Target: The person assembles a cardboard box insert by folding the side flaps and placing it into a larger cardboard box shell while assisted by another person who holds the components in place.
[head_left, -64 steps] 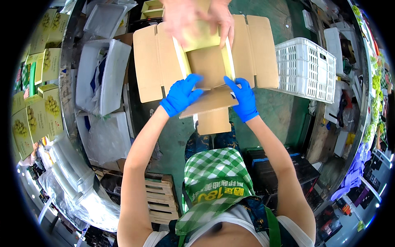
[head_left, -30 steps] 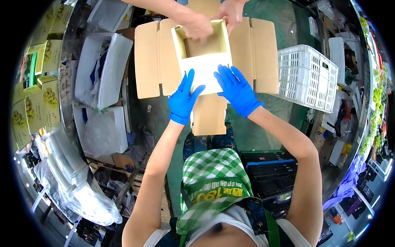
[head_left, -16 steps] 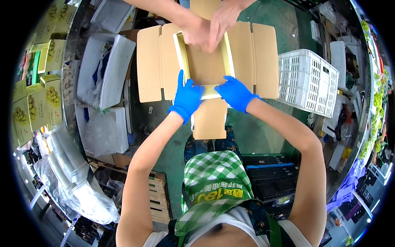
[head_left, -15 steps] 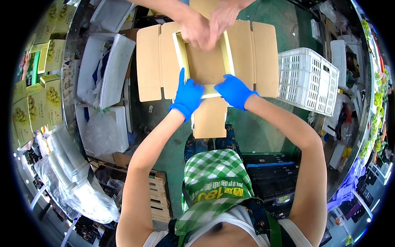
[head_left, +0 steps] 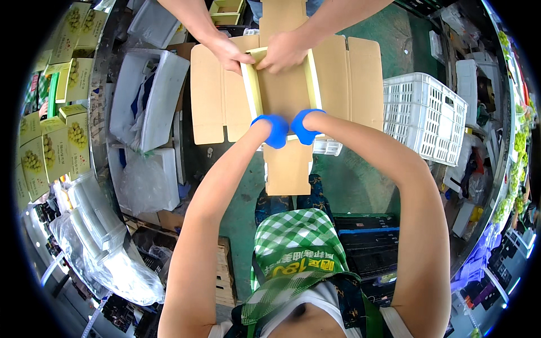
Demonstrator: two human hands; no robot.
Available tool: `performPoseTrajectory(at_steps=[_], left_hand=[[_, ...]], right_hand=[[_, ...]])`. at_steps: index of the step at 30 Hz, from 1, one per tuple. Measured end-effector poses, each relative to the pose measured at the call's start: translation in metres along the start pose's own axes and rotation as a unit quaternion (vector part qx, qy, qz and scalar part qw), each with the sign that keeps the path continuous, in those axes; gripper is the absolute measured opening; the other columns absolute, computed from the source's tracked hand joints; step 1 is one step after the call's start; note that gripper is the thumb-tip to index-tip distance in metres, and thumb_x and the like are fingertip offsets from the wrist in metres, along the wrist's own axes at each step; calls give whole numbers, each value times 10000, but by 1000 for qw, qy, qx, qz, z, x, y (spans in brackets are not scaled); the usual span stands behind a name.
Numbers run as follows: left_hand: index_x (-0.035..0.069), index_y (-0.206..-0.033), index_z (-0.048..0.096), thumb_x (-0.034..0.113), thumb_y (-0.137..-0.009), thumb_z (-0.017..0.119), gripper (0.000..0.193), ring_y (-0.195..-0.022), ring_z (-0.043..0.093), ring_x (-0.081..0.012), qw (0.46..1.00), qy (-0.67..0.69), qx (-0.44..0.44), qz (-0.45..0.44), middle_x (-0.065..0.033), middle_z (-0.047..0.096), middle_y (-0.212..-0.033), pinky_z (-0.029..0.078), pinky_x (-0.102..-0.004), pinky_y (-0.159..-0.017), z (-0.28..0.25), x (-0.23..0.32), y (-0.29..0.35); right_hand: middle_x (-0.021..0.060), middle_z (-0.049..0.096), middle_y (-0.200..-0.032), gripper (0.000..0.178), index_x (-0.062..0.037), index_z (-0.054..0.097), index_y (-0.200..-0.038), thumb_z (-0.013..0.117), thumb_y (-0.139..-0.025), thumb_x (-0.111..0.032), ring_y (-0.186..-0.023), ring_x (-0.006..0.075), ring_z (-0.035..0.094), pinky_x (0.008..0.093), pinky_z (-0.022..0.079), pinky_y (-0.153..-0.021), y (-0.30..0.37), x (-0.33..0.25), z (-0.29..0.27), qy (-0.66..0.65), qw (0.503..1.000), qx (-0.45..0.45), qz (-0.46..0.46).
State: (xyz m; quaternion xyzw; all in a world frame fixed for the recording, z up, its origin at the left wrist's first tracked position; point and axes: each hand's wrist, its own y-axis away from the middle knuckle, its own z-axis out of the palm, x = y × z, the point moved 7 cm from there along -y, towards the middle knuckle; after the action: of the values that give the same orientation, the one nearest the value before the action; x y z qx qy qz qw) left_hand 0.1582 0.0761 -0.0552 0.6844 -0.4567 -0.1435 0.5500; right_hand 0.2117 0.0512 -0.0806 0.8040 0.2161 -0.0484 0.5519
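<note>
A part-folded cardboard box (head_left: 284, 93) is in front of me, brown inside with pale yellow-green side walls and brown flaps spread out around it. At its near end my left hand (head_left: 274, 131), in a blue glove, curls over the low end wall. Close beside it, my right hand (head_left: 305, 127) is bent over the same wall, also gloved in blue. Both hands look closed, though their fingertips are hidden. At the far end, another person's bare left and right hands (head_left: 284, 53) grip the opposite wall and corner.
A white plastic crate (head_left: 425, 118) stands to the right of the box. White foam boxes (head_left: 141, 96) sit on the left, near printed cartons (head_left: 67, 141) and clear plastic wrap (head_left: 121, 248). Black crates (head_left: 369, 248) and a wooden pallet (head_left: 225, 276) lie near my legs.
My hands have drawn closer together and turned down over the near wall, fingers now curled. The other person's hands have moved apart at the far end, where a wall now shows.
</note>
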Motion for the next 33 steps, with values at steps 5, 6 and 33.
performPoseTrajectory(at_steps=[5,6,33], left_hand=[[60,-1009,673,308,-628,692,456,-921,617,-320,997,20,-68,-9,-156,644,-1058,499,-395,-762,1,-13,-10],[64,-1006,673,339,-611,725,485,-899,619,-309,995,40,-95,-16,-142,650,-1043,497,-392,-759,5,-15,-12],[108,-1145,625,223,-508,798,670,-1042,576,-308,980,-17,-191,44,-182,580,-1186,494,-402,-841,7,-7,-15]], right_hand=[[120,647,-955,367,-89,684,-997,619,-641,-147,-818,314,599,409,491,-685,-6,8,-3,-9,997,-60,51],[123,643,-943,368,-87,684,-997,621,-641,-154,-805,311,588,411,486,-688,-6,5,-7,6,999,-47,23],[134,648,-1050,432,-155,714,-951,718,-521,-202,-965,293,606,393,492,-812,-56,6,6,-6,997,-46,58]])
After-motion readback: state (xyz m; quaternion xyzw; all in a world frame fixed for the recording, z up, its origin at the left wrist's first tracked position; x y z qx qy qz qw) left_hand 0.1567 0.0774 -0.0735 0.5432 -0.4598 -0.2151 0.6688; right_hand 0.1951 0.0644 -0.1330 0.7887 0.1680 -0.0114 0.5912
